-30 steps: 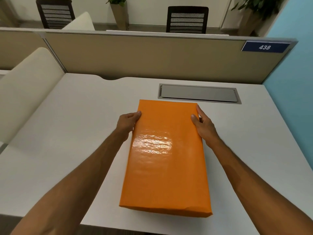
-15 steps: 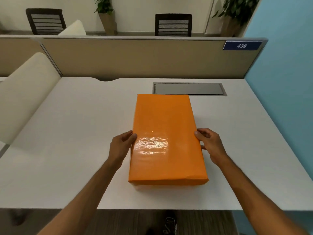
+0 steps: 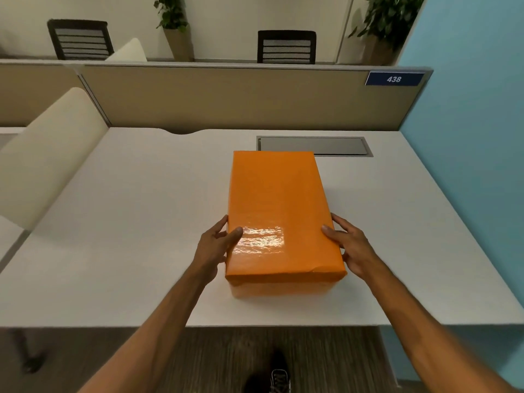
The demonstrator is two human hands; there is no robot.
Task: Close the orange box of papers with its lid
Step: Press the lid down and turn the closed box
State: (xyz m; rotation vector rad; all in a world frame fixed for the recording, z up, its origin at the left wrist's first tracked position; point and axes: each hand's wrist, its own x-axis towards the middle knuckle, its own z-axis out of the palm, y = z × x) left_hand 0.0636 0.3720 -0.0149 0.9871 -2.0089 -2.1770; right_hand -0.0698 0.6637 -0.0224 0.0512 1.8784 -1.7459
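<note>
Both hands slid nearer along the glossy orange cardboard lid (image 3: 279,214); left hand (image 3: 217,246) and right hand (image 3: 350,246) clasp its sides, seemingly seated.

— From my feed the orange lid (image 3: 279,211) looks wrapped in glossy, slightly wrinkled film; there's a bright glare patch on it between the left hand (image 3: 215,245) and right hand (image 3: 350,248).

— And the desk (image 3: 127,222) under it?

— Matt, smooth, pale laminate by the look of it. Just behind the lid I see a grey hatch (image 3: 314,146) with a dull brushed-metal look. Beyond that, the partition (image 3: 226,97) looks like matt beige cloth, and the plaque (image 3: 394,79) on it seems smooth blue plastic
</note>
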